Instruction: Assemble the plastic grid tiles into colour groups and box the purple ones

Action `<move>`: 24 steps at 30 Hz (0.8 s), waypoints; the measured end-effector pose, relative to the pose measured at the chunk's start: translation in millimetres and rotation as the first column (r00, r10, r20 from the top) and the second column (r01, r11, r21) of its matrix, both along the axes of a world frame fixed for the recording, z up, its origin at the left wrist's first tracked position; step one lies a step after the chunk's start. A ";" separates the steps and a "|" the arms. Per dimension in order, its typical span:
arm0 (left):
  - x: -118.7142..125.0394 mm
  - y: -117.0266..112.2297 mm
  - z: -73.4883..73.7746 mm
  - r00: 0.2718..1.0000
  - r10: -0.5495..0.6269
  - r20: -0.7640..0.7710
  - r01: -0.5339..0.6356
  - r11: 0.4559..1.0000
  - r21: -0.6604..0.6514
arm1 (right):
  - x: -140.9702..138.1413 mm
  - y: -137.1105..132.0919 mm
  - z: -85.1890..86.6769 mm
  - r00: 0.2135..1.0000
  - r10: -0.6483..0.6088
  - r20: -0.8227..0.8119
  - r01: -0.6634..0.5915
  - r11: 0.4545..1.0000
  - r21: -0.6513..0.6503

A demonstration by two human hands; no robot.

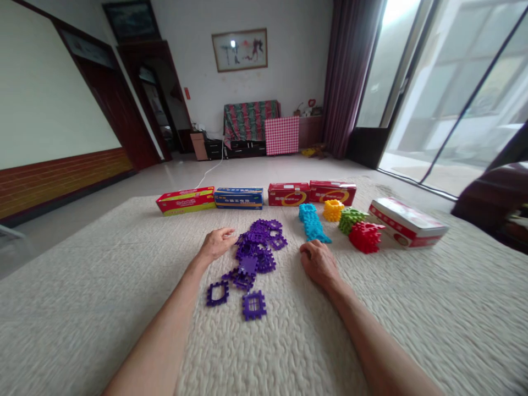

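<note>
Purple tiles (256,250) piled mid-blanket (103,286), at the person's 12 o'clock. They look like light, stiff plastic with notched edges; best pinched by a frame edge. Left hand (216,243) at the pile's 9 o'clock, loosely open, fingertips at the tiles, holding nothing. Right hand (319,263) at 3 o'clock, fingers curled under; grip unclear.

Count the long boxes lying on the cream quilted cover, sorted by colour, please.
Red cardboard boxes with a yellow ring: 2
Red and yellow cardboard box: 1
Blue cardboard box: 1
White and red box: 1
Total: 5
</note>
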State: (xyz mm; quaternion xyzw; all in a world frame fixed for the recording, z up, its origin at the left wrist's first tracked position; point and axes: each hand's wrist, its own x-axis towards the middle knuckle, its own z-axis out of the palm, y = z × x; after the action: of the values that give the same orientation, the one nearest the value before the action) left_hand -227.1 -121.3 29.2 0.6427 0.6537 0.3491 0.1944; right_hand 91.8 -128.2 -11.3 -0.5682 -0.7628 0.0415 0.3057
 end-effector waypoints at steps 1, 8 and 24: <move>-1.7 -4.9 0.6 1.000 -0.017 -0.002 0.017 1.000 -0.018 | 0.1 0.4 -0.5 1.000 0.002 -0.002 -0.002 1.000 0.001; -15.4 -61.8 16.4 0.947 -0.319 -0.038 0.305 0.928 -0.214 | -14.0 -8.7 3.3 0.955 0.211 -0.209 -0.196 0.977 0.086; 11.8 -94.0 1.6 0.854 -0.446 -0.268 0.441 0.894 -0.082 | -79.9 -76.5 18.7 0.721 0.691 -0.048 -0.693 0.719 -0.054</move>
State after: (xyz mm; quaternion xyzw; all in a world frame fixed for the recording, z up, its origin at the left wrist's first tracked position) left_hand -215.2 -215.3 30.8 0.8168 0.5120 0.1949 0.1809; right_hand 11.9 -204.7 7.4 -0.2521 -0.9141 0.1853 0.2579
